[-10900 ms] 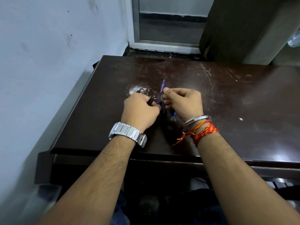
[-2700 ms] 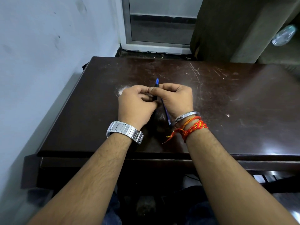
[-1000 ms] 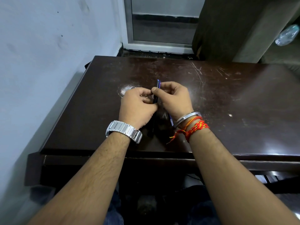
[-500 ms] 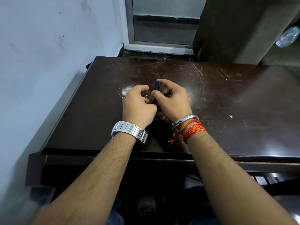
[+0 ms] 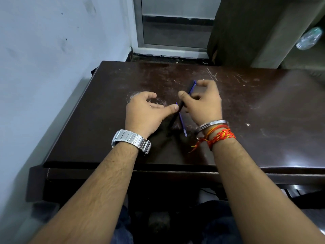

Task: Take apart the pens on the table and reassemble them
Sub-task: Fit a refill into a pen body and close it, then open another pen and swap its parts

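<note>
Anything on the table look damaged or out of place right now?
The table is scratched near its far edge, with a whitish scuffed patch by the left hand. A thin blue refill lies loose. Nothing spilled.

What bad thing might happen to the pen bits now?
The dark pen sits only between the right hand's fingertips, so it might slip and drop. The thin blue piece lies loose on the table just under both wrists; a sleeve-less arm sweep could roll it away. The left hand is open, barely touching, giving little support.
</note>
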Motion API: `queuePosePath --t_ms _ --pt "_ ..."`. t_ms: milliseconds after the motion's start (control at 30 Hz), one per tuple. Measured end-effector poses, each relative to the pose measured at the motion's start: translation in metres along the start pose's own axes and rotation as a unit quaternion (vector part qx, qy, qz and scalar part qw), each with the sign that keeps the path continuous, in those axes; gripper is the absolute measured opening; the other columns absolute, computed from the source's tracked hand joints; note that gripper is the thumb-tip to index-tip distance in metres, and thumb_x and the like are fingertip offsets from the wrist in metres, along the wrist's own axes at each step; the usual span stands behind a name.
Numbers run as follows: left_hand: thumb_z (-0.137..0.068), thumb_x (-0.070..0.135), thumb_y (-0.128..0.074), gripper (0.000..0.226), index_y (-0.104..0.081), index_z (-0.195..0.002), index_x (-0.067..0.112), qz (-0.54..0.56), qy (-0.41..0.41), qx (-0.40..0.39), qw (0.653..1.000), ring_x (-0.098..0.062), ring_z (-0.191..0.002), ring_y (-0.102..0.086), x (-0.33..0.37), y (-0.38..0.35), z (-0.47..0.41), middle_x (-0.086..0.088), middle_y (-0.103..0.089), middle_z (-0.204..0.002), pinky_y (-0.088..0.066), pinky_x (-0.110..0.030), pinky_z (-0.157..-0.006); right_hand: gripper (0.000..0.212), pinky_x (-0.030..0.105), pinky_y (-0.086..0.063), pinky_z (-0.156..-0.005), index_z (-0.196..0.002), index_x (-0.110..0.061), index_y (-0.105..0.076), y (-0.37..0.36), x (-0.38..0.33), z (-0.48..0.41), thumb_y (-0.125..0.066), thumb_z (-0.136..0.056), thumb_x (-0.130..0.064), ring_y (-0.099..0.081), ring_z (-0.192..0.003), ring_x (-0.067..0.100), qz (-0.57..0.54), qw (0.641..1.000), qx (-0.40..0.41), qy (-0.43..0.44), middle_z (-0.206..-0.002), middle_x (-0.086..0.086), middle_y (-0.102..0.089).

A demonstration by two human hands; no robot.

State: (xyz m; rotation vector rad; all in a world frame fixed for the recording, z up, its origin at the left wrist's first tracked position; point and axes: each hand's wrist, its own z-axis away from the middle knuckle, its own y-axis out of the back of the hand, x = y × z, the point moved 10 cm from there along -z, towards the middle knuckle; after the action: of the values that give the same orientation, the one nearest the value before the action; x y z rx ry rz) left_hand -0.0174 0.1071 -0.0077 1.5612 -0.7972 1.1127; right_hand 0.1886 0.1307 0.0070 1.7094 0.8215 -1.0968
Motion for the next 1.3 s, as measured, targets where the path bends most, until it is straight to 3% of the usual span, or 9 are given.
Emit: queuePosePath --t_ms 100,200,467,600,767,900,1000,1133,1300 --pt "-0.061 0.039 -0.091 0.063 -0.066 -0.112 0.014 0.007 0.012 0.012 1.0 -0.017 -0.082 -0.075 -0.005 0.004 -0.002 0.005 -0.075 -0.069 -0.058 -0.045 -0.086 0.036 0.045 -0.059 -0.076 -0.088 -0.02 -0.055 0.014 0.013 -0.01 -0.084 -0.071 -0.033 -0.071 -0.073 0.022 0.047 0.998 0.007 -0.038 -0.077 0.002 -0.071" --pt "-0.066 0.033 -0.088 0.053 -0.065 -0.111 0.015 -0.013 0.02 0.012 1.0 -0.021 -0.09 -0.073 -0.008 0.003 -0.003 0.007 -0.075 -0.067 -0.056 -0.044 -0.09 0.025 0.041 -0.061 -0.072 -0.072 -0.019 -0.065 0.015 0.018 -0.012 -0.085 -0.069 -0.034 -0.071 -0.07 0.022 0.132 0.99 -0.012 -0.042 -0.072 0.002 -0.071" --pt "-0.07 0.028 -0.086 0.05 -0.067 -0.114 0.013 -0.058 0.021 0.004 0.998 -0.014 -0.076 -0.073 -0.01 0.001 -0.003 0.007 -0.075 -0.072 -0.06 -0.035 -0.08 0.021 0.023 -0.046 -0.068 -0.076 -0.009 -0.075 0.001 0.021 -0.008 -0.082 -0.075 -0.029 -0.061 -0.071 0.018 0.209 0.978 -0.022 -0.016 -0.072 0.006 -0.066" --pt "-0.071 0.027 -0.085 0.045 -0.067 -0.11 0.013 -0.064 0.02 -0.01 0.998 -0.019 -0.084 -0.073 -0.013 -0.004 -0.002 0.006 -0.075 -0.072 -0.06 -0.037 -0.081 0.024 0.024 -0.045 -0.069 -0.078 -0.008 -0.073 -0.008 0.021 -0.005 -0.08 -0.078 -0.031 -0.056 -0.071 0.019 0.213 0.977 -0.026 -0.011 -0.073 0.006 -0.064" --pt "-0.072 0.028 -0.085 0.045 -0.068 -0.111 0.015 -0.076 0.022 -0.02 0.997 -0.025 -0.098 -0.07 -0.014 -0.006 -0.002 0.008 -0.076 -0.074 -0.059 -0.039 -0.083 0.027 0.027 -0.052 -0.071 -0.076 -0.008 -0.074 -0.012 0.019 -0.006 -0.079 -0.079 -0.035 -0.065 -0.075 0.022 0.222 0.974 -0.039 -0.005 -0.078 0.009 -0.071" --pt "-0.072 0.029 -0.085 0.044 -0.068 -0.11 0.015 -0.081 0.023 -0.022 0.996 -0.028 -0.105 -0.067 -0.013 -0.008 -0.002 0.01 -0.075 -0.072 -0.058 -0.041 -0.086 0.027 0.023 -0.044 -0.066 -0.064 -0.013 -0.063 -0.018 0.021 -0.005 -0.076 -0.08 -0.031 -0.059 -0.069 0.02 0.254 0.965 -0.062 -0.013 -0.074 0.005 -0.065" --pt "-0.072 0.029 -0.085 0.042 -0.068 -0.108 0.015 -0.079 0.026 -0.023 0.996 -0.03 -0.106 -0.066 -0.013 -0.008 -0.001 0.012 -0.074 -0.071 -0.058 -0.042 -0.086 0.02 0.023 -0.047 -0.066 -0.063 -0.012 -0.066 -0.02 0.023 -0.004 -0.071 -0.079 -0.022 -0.058 -0.067 0.022 0.263 0.962 -0.07 -0.026 -0.072 0.007 -0.064" --pt "-0.071 0.028 -0.085 0.04 -0.068 -0.106 0.016 -0.081 0.022 -0.023 0.996 -0.032 -0.106 -0.066 -0.012 -0.008 -0.001 0.012 -0.074 -0.071 -0.057 -0.043 -0.087 0.012 0.022 -0.049 -0.07 -0.079 -0.01 -0.076 -0.02 0.025 -0.004 -0.066 -0.081 -0.017 -0.067 -0.078 0.025 0.268 0.96 -0.07 -0.033 -0.085 0.011 -0.071" --pt "-0.071 0.028 -0.085 0.042 -0.069 -0.107 0.014 -0.076 0.026 -0.02 0.997 -0.028 -0.105 -0.067 -0.011 -0.008 0.001 0.011 -0.074 -0.074 -0.058 -0.04 -0.085 0.019 0.022 -0.042 -0.062 -0.064 -0.012 -0.064 -0.018 0.021 -0.004 -0.066 -0.079 -0.023 -0.056 -0.063 0.021 0.268 0.961 -0.061 -0.019 -0.073 0.008 -0.065"
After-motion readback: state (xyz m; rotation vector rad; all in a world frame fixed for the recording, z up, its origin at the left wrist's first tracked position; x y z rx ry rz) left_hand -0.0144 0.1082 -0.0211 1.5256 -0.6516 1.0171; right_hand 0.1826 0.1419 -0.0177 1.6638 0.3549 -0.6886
